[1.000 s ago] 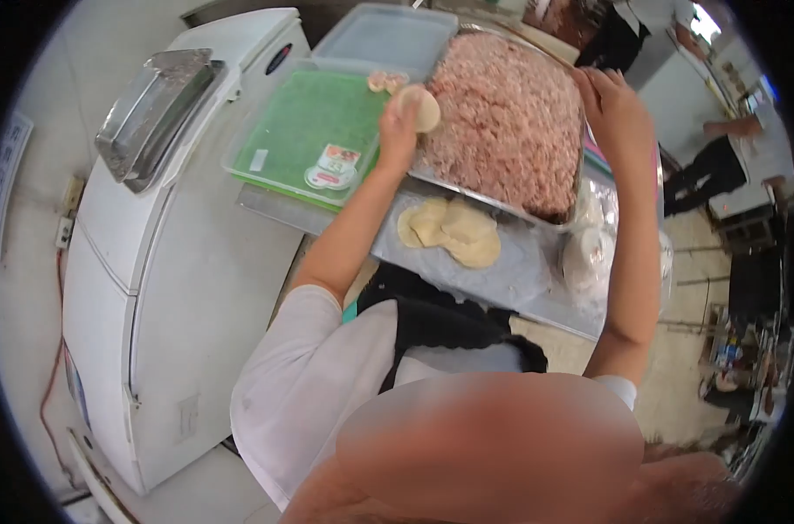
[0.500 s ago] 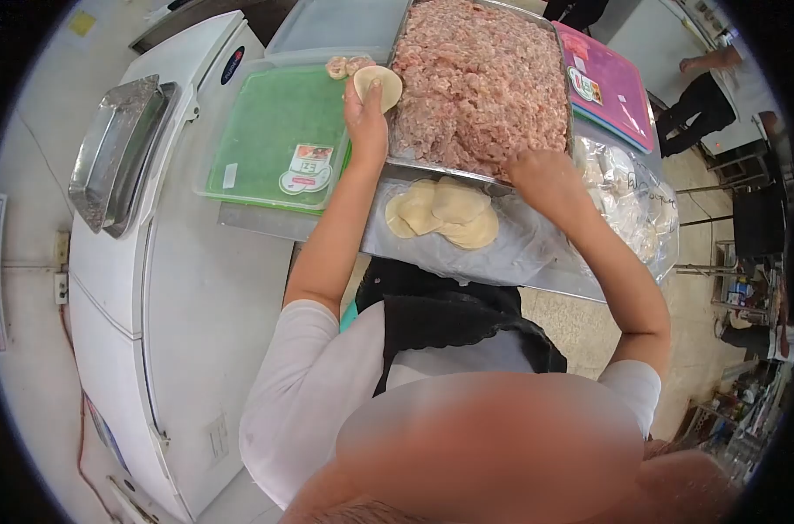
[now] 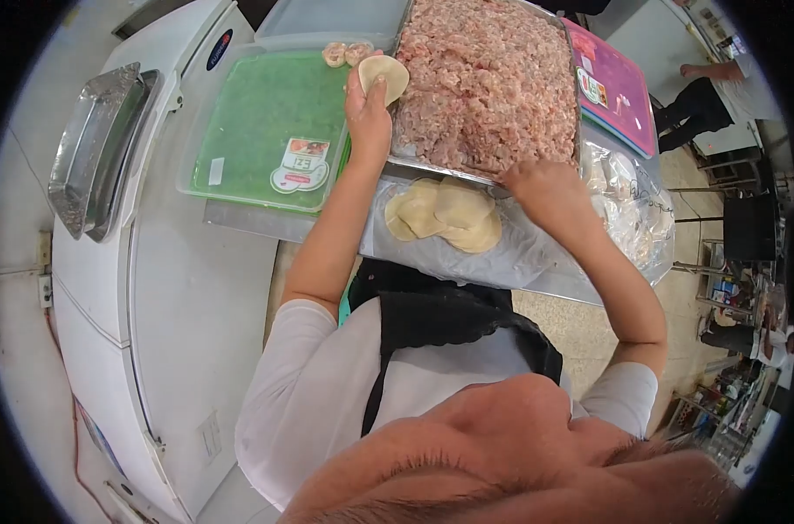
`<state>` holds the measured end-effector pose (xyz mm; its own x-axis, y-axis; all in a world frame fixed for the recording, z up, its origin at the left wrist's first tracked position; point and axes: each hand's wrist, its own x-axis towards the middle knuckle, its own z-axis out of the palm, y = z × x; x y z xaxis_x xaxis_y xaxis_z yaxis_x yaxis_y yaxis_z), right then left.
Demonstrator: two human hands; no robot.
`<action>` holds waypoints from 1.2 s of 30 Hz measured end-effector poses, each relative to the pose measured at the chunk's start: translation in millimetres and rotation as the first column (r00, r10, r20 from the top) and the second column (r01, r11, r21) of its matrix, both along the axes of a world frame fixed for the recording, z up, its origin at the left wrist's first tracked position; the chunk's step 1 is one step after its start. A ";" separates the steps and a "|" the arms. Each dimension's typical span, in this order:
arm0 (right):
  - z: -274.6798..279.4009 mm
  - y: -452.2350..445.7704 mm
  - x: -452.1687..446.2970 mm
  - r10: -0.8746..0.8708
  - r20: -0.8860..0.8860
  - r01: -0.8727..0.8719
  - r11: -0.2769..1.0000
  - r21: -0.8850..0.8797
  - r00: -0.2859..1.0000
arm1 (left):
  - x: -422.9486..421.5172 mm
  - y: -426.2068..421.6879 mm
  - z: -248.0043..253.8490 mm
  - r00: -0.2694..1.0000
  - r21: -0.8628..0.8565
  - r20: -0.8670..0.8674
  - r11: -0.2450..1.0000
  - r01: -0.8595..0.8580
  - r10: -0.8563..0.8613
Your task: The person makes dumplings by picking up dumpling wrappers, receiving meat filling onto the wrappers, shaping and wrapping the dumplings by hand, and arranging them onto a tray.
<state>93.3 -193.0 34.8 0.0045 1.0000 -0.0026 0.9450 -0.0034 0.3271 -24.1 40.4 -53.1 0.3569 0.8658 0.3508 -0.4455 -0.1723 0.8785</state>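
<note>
Between the thumb and fingers of my left hand point(image 3: 368, 120) is a round, pale dough wrapper point(image 3: 384, 75); nothing shows on top of it. My right hand point(image 3: 549, 199) is at the near right edge of a metal tray point(image 3: 436, 168) heaped with raw ground meat point(image 3: 484, 83). Its fingers are bent together at the rim, and whatever they hold is hidden. A loose pile of dough wrappers point(image 3: 458, 208) lies on a plastic sheet in front of the tray. Just beyond my left hand, two small filled dumplings point(image 3: 334, 54) sit on a green and clear plastic container point(image 3: 248, 113).
Pink and blue lids point(image 3: 622, 100) lie right of the tray, with a clear plastic bag of pale pieces point(image 3: 631, 201) nearer me. On the left stands a white refrigerator point(image 3: 183, 306) with metal pans point(image 3: 100, 153) on it. Another person point(image 3: 711, 100) stands at far right.
My right hand has drawn back slightly from the meat to the tray's near rim. The left hand keeps its hold on the wrapper. The whole view has shifted a little.
</note>
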 end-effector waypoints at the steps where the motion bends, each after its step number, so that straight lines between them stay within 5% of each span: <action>1: 12.2 -3.6 8.6 0.002 0.012 -0.002 1.000 -0.012 1.000 | -0.2 -0.5 0.7 1.000 -0.004 -0.005 1.000 0.005 -0.005; 5: 29.8 15.3 27.3 -0.085 0.007 0.083 0.989 0.126 0.996 | 0.0 0.3 0.6 1.000 0.007 -0.006 1.000 0.006 -0.006; 8: -3.0 31.5 9.4 -0.131 -0.032 0.129 0.990 -0.052 0.991 | -1.3 -0.1 1.5 0.999 -0.024 0.014 0.999 0.033 -0.033; 12: -28.2 21.2 -4.4 -0.024 -0.260 0.062 0.988 0.139 0.965 | -0.9 -1.7 2.9 1.000 -0.010 -0.002 1.000 0.020 -0.020; 18: -24.8 1.9 26.7 -0.135 -0.716 0.220 0.975 0.026 0.685 | 0.5 5.1 -9.7 0.997 -0.032 -0.054 0.998 0.050 -0.052; 21: -8.6 11.4 36.2 -0.098 -0.566 0.222 0.963 0.154 0.818 | -0.5 0.2 0.8 0.999 -0.042 -0.002 0.998 0.039 -0.040; 24: -8.3 22.1 15.5 -0.198 -0.305 0.178 0.980 -0.091 0.932 | -2.2 1.0 -0.5 0.993 0.016 -0.120 1.000 0.014 -0.012; 25: -26.3 22.0 13.1 -0.205 -0.249 0.200 0.979 -0.043 0.947 | -1.0 1.2 -0.2 0.993 0.028 -0.122 1.000 -0.001 0.004; 28: -33.6 4.3 23.5 -0.043 -0.477 0.127 0.981 0.146 0.878 | -4.8 -3.5 5.4 0.985 0.084 -0.174 0.996 0.001 0.014; 36: -27.5 -16.0 42.1 -0.064 -0.877 0.380 0.915 0.139 0.476 | -1.1 -4.3 6.8 0.989 0.051 -0.135 0.996 0.073 -0.065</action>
